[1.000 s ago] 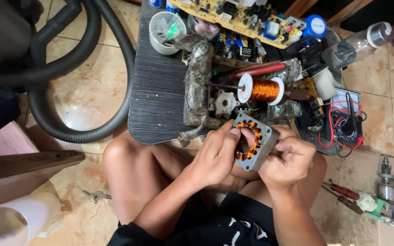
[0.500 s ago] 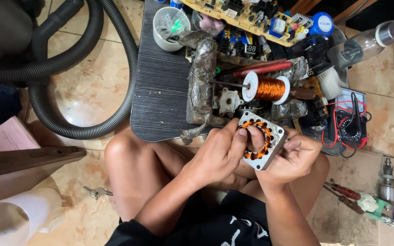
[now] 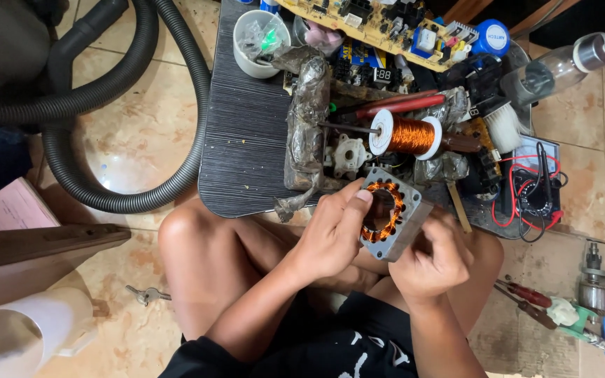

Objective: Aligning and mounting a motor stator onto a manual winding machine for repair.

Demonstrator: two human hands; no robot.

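**Stator held over lap at low table's near edge**

Tiled floor, low dark table (image 3: 246, 140) crowded with parts. Left hand (image 3: 330, 238) curled around the square grey motor stator (image 3: 390, 220), thumb on its copper-wound ring. Right hand (image 3: 432, 259) closed loosely at the stator's lower right edge; fingertips hidden behind it. Stator sits just off the table's near edge, over the knees, face tilted up toward the camera, one corner pointing to the copper wire spool (image 3: 407, 135) above. Vacuum hose (image 3: 127, 126) off the left edge. Right grip unclear.
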